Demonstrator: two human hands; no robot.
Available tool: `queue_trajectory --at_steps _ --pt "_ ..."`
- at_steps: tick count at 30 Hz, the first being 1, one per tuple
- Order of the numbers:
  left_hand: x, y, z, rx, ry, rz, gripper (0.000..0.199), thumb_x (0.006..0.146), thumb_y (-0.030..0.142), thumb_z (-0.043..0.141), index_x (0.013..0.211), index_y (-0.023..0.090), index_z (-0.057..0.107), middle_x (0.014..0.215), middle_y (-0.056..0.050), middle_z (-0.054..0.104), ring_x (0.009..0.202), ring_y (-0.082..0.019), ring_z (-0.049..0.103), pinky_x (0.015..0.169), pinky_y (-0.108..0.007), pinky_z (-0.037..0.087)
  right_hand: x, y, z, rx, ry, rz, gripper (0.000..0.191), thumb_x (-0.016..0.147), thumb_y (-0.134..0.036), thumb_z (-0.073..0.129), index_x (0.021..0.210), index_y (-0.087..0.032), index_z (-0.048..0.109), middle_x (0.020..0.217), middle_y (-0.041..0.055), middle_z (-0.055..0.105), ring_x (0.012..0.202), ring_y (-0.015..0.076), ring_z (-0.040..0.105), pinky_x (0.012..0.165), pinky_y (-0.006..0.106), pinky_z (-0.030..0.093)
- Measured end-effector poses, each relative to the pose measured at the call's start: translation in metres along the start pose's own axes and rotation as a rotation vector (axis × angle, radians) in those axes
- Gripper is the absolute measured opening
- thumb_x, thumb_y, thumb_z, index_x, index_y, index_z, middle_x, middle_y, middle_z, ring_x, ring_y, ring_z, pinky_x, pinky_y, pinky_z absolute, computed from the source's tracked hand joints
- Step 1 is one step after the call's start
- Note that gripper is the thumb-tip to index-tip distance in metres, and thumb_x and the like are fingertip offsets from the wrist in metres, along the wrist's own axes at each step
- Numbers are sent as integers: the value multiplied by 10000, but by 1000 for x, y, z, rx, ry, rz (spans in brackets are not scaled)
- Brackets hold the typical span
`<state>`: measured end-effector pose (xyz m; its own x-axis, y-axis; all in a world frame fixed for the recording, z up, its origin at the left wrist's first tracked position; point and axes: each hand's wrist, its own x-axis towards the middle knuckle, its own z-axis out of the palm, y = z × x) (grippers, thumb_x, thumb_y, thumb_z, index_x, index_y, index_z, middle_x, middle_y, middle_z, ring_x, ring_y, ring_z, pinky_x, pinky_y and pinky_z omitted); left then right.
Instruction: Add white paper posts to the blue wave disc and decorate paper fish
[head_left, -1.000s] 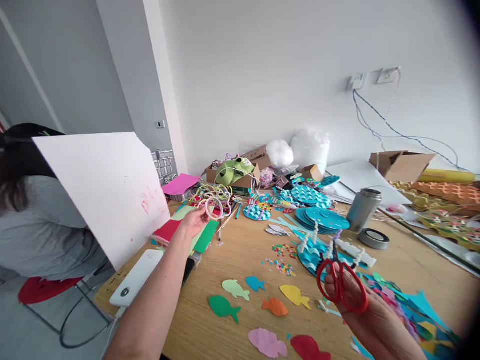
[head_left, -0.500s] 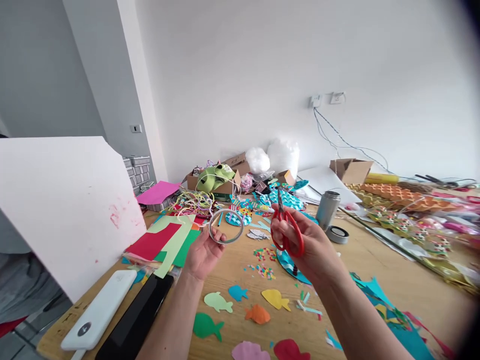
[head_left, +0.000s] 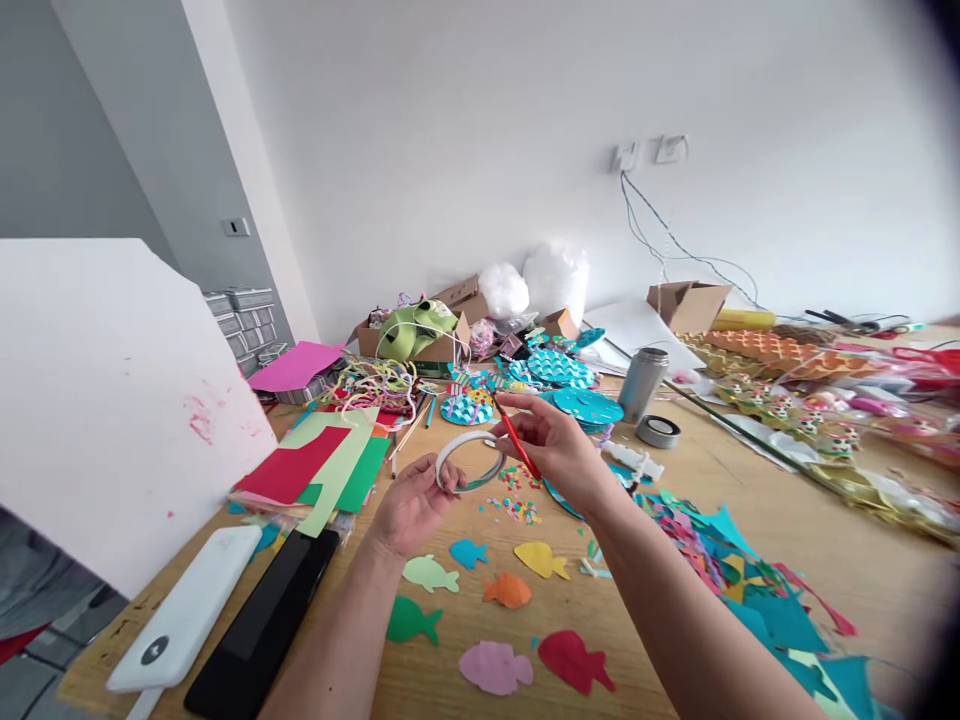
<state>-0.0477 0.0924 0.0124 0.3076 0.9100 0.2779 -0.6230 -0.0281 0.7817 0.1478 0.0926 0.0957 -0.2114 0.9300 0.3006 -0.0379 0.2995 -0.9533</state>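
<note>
Left hand [head_left: 411, 508] grips tape roll [head_left: 450, 448] above surface [head_left: 420, 685]. Right hand [head_left: 561, 448] holds red-handled scissors [head_left: 519, 447] just beside roll; long axis slants, blades pointing forward and left, handles back.

The wooden table [head_left: 727, 480] carries fish cutouts [head_left: 495, 668] (seven, variously coloured), confetti [head_left: 523, 511] and a flask [head_left: 643, 388].

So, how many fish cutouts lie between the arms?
7: light-green fish, blue fish and yellow fish farthest; green fish and orange fish midway; pink fish and red fish nearest. Others may be hidden.
</note>
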Motion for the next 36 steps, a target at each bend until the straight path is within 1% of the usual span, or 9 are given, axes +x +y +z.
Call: queue_trajectory --at_steps 7,10,13,15,18,22,26,32,36 --pt "0 4 13 194 49 40 283 787 418 657 742 144 715 706 -84 634 830 -245 615 864 -409 450 1 7 -4 -168 -42 -114 524 678 -403 766 1116 -178 585 782 17 677 717 164 635 645 287 502" --pt "3 14 22 341 75 102 251 789 393 667 773 151 728 675 -70 630 808 -231 619 860 -386 452 2 5 -7 -185 34 -123 513 685 -395 756 1112 -162 593 802 37 692 720 169 633 666 302 502" --pt "5 20 27 568 88 191 231 813 381 643 848 172 737 717 -72 649 813 -238 621 848 -387 463 -1 -4 -12 -160 132 -137 533 694 -376 745 1157 -177 575 851 48 707 728 171 635 657 300 500" --pt "5 18 30 759 121 284 193 826 348 628 876 197 737 752 -72 662 797 -238 616 866 -407 461 -4 -9 -14 -157 141 -154 495 710 -358 726 1150 -185 579 854 50 713 740 176 643 658 300 501" --pt "1 7 34 961 197 450 139 836 285 611 811 230 735 774 -65 674 802 -237 607 994 -453 386 -7 -10 -11 -226 118 -181 417 757 -299 671 1146 -180 582 845 51 714 762 182 649 676 301 499" --pt "-4 -9 38 992 243 524 126 821 266 627 839 233 748 848 -81 691 864 -251 605 1019 -441 364 -9 0 -1 -440 112 -242 402 804 -204 583 1205 -202 569 878 42 714 754 166 635 686 289 482" --pt "-4 -16 33 1121 182 607 173 876 244 553 909 212 720 855 -71 689 863 -231 602 981 -436 382 -9 8 5 -585 122 -269 413 798 -158 557 1205 -226 578 918 33 720 804 173 646 707 283 485" --pt "-4 -18 24 1267 152 651 193 917 184 477 928 204 668 840 -54 673 838 -201 594 890 -382 424 -8 13 7 -660 95 -291 420 789 -142 543 1200 -226 573 936 34 723 793 167 655 707 277 491" --pt "-5 -17 24 1285 165 650 195 911 181 473 880 205 664 793 -36 663 799 -193 604 940 -403 400 -7 16 7 -650 93 -302 409 785 -145 544 1186 -215 580 929 39 720 791 162 651 710 274 490"
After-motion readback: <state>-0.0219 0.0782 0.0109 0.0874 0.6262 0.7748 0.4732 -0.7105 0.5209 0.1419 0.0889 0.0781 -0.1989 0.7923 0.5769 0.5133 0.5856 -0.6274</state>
